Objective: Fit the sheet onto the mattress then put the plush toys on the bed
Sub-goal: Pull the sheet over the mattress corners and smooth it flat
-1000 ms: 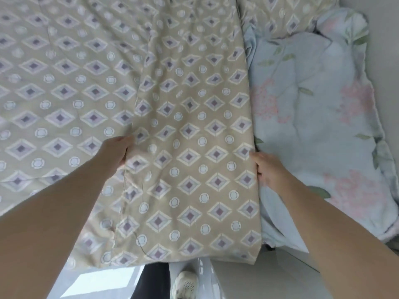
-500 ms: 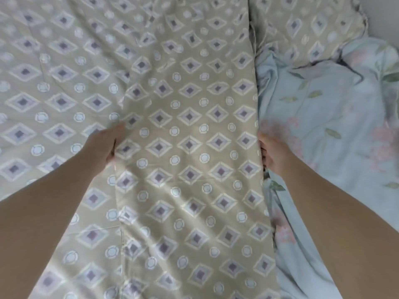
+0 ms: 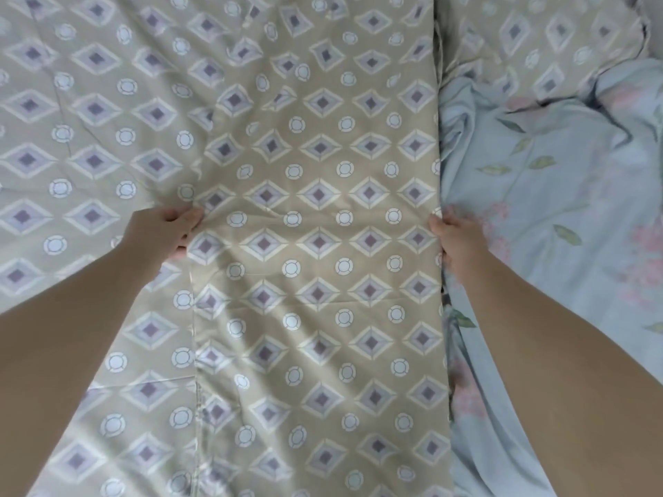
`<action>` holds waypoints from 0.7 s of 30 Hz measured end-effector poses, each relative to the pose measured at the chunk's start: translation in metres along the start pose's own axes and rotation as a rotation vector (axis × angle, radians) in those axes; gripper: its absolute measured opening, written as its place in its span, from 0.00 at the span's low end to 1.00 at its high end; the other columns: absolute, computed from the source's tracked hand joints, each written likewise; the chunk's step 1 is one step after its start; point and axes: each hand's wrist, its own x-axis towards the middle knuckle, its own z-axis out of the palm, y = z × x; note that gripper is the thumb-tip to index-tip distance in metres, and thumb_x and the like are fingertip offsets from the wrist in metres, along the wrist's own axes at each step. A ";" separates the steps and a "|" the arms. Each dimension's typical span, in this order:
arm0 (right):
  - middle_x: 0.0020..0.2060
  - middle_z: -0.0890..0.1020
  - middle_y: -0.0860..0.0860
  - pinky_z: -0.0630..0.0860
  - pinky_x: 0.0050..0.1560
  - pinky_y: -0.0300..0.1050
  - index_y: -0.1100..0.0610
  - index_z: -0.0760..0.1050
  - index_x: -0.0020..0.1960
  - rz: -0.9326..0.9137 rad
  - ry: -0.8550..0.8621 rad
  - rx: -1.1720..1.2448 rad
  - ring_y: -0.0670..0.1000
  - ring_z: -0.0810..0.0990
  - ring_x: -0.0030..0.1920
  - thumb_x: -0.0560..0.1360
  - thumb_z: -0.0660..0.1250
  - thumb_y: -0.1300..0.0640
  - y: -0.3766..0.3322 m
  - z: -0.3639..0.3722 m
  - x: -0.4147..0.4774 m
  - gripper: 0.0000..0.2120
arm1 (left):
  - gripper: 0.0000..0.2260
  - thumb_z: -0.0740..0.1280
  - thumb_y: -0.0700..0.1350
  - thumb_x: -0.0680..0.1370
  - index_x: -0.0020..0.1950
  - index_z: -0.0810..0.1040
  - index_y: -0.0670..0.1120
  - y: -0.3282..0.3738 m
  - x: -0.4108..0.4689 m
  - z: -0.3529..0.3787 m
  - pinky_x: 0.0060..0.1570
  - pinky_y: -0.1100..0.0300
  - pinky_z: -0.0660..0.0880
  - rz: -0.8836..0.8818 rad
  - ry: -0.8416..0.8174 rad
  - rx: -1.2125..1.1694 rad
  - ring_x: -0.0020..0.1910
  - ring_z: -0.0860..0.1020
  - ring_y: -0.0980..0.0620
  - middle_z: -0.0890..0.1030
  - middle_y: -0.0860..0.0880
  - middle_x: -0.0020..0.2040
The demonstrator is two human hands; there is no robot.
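Observation:
A beige sheet (image 3: 315,288) printed with purple diamonds and white circles covers most of the view. A folded panel of it lies between my two hands. My left hand (image 3: 168,233) pinches the panel's left edge, where the cloth bunches into creases. My right hand (image 3: 457,245) grips the panel's right edge, fingers curled under the fabric. No plush toys are in view.
A pale blue quilt with pink flowers and green leaves (image 3: 559,224) lies crumpled along the right side of the bed. A pillow in the same beige pattern (image 3: 538,41) sits at the top right, partly under the quilt.
Both hands have moved farther up the bed with the sheet panel. The foot edge of the bed and the floor have dropped out of view.

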 end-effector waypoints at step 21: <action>0.57 0.83 0.49 0.77 0.60 0.57 0.49 0.77 0.62 0.163 -0.221 0.086 0.53 0.82 0.55 0.50 0.79 0.31 -0.003 -0.007 0.025 0.44 | 0.22 0.76 0.55 0.66 0.53 0.81 0.43 0.001 -0.035 0.006 0.33 0.61 0.64 -0.235 -0.155 -0.205 0.30 0.65 0.54 0.67 0.50 0.33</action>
